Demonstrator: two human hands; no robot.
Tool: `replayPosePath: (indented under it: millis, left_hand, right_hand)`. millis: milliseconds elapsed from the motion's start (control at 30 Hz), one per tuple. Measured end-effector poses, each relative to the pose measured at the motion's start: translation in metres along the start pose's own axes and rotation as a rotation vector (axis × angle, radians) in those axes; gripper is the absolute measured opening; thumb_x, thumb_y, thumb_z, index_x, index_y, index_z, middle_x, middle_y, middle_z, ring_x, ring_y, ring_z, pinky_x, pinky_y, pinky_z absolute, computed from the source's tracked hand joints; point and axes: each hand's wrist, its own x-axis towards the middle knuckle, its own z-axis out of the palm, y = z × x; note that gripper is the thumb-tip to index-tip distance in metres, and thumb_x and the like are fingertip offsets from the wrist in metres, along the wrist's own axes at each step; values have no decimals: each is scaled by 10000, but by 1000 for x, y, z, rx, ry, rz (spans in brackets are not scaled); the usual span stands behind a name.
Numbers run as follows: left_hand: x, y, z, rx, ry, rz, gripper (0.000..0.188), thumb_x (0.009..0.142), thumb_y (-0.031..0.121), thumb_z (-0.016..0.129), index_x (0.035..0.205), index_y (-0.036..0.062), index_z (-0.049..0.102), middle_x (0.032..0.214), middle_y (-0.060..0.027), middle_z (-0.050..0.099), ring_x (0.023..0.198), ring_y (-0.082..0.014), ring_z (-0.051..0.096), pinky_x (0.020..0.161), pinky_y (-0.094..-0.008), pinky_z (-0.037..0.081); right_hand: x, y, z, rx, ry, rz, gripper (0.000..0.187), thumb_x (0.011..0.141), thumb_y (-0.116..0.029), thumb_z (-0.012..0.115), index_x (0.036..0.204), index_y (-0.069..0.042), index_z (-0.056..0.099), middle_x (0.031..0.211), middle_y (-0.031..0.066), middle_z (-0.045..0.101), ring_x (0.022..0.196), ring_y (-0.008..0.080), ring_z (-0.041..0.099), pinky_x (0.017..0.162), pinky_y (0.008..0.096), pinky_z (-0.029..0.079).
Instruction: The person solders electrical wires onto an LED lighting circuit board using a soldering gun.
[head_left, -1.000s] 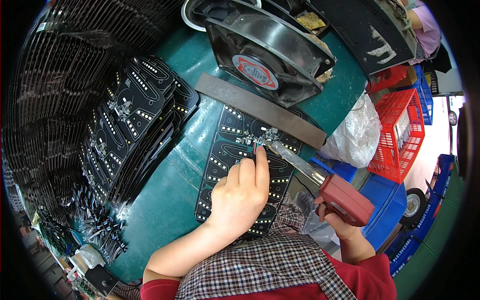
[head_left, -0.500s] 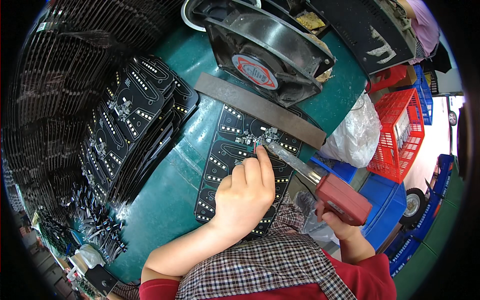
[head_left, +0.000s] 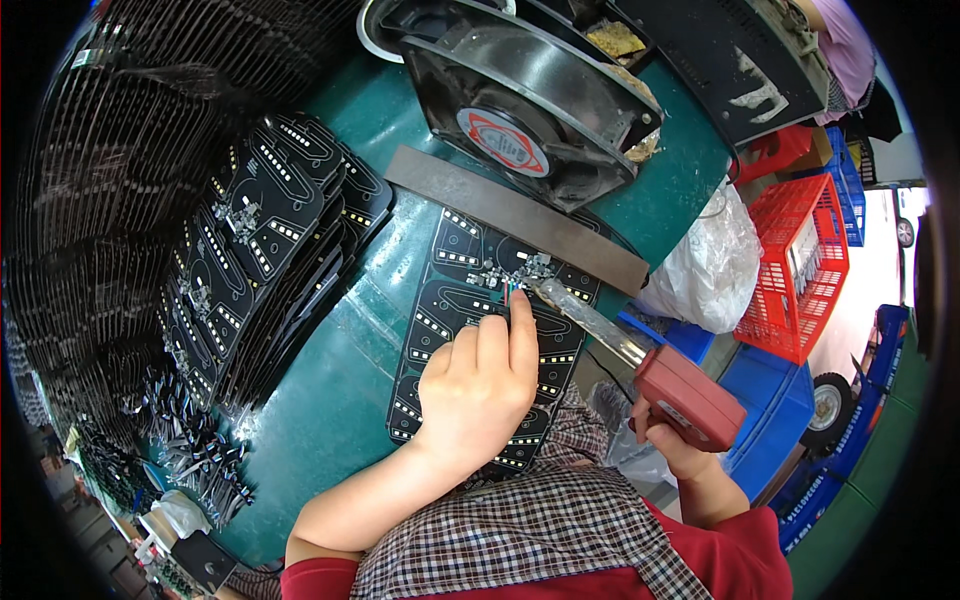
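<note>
A black circuit board with rows of small pale LEDs lies on the table in front of me. My left hand is over it, index finger stretched to the cluster of components near its far end. Thin red and bluish wires show at that fingertip; the thumb is hidden. A dark red soldering gun is in my right hand, fingers wrapped round its body. Its long metal barrel slants to the left, with the tip by the components, just right of my index finger.
A dark flat bar lies across the board's far end, with a black fan behind it. Similar boards are stacked at left, above a pile of short wires. Red crates and a plastic bag stand at right.
My left hand has shifted slightly left, its fingertip staying by the wires. The soldering tip has moved a little to the right, away from the finger.
</note>
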Motion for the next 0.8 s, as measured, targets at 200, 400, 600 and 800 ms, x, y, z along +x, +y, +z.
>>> replayPosePath:
  millis: [200, 400, 600, 800]
  left_hand:
    - [-1, -3, 2, -141, 7, -31, 408, 669, 92, 561, 1059, -10, 621, 662, 5, 407, 563, -110, 475, 469, -218, 409]
    - [-1, -3, 1, -201, -4, -47, 400, 678, 87, 558, 1062, -8, 617, 669, -5, 411, 572, -117, 483, 480, -222, 420]
    - [0, -1, 1, -124, -7, -31, 401, 675, 91, 554, 1057, -13, 617, 671, 2, 409, 578, -112, 481, 484, -217, 415]
    - [1, 0, 1, -62, -3, -10, 405, 671, 96, 556, 1056, -11, 619, 668, 7, 405, 575, -105, 475, 482, -212, 408]
  right_hand:
    - [-2, -2, 2, -17, 30, 20, 677, 711, -144, 727, 1276, 89, 437, 860, 61, 655, 709, 111, 609, 664, 232, 484]
    - [-2, -2, 0, -102, 39, -26, 638, 695, -161, 739, 1226, 91, 491, 930, 100, 658, 690, 133, 618, 665, 240, 492]
    - [13, 7, -7, -477, -48, -377, 579, 688, -148, 730, 1178, 87, 533, 1003, 135, 650, 677, 158, 622, 668, 266, 498]
    - [-6, 14, 1, -31, 46, -80, 631, 733, -180, 717, 1235, 102, 460, 922, 109, 654, 631, 128, 591, 614, 253, 474]
